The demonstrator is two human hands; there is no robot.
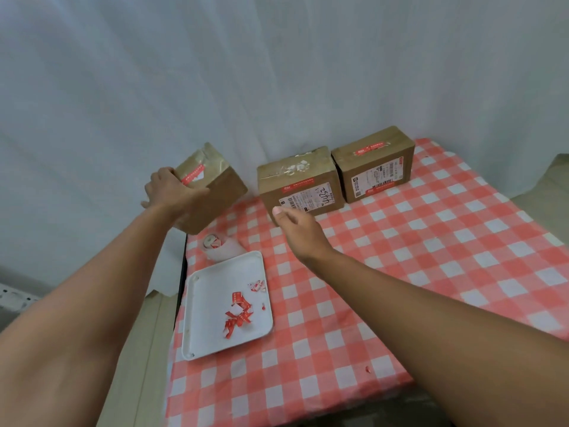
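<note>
My left hand [172, 189] grips a brown cardboard box [215, 192] with a red sticker, holding it tilted in the air over the table's far left corner. My right hand [297, 231] hovers in front of a second brown box [300, 180], fingers loosely curled and holding nothing. That box stands on the checked cloth with a torn label on top. A third box [374, 164] stands right beside it, with a red strip and a shipping label.
A white tray [215, 334] near the left edge holds torn red and white tape scraps [240, 315]. A roll of tape [215, 245] lies behind the tray. The red and white checked tablecloth [431, 257] covers the table; white curtain behind.
</note>
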